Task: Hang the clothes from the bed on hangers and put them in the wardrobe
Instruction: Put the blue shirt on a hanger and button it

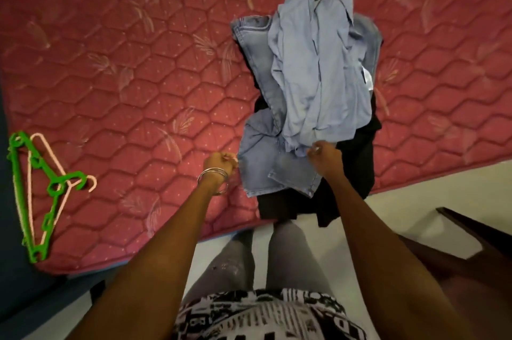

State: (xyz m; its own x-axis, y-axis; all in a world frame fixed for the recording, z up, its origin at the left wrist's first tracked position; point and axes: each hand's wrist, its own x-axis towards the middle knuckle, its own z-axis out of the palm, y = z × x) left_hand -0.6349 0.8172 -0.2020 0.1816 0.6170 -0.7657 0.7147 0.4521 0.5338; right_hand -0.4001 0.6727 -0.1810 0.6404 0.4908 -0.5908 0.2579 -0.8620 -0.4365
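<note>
**On the mattress edge: lifting the top shirt off the pile**

At the near edge of the red quilted mattress (116,68) sits 1 pile: light-blue shirt (318,71) on top, denim jeans (260,151) under it, a black garment (357,168) at the bottom, partly hanging over the edge.

Hands:
- right hand (324,155): fingers curled, pinching the shirt's lower hem where it overlaps the jeans.
- left hand (221,161): fingers curled, just beside the jeans' left edge. Can't tell whether it has hold of fabric or only touches it. Bangles on that wrist.

2 hangers lie well apart from the pile at the far left of the mattress: green hanger (33,195) stacked over pink hanger (55,173), hooks pointing right.

My read: step in hand is separating the shirt from the pile. To do it well:
- lift by shirt only; check the pinch hasn't caught denim too, else the jeans drag along.
- the collar sits at the far end of the pile, so re-grip there or at the shoulders once it's free.
- left hand is the closer one to the hangers; take 1 only, since their hooks overlap and could snag.
- black garment overhangs the edge; a sideways tug may slide it to the floor.

Wardrobe not in view.
</note>
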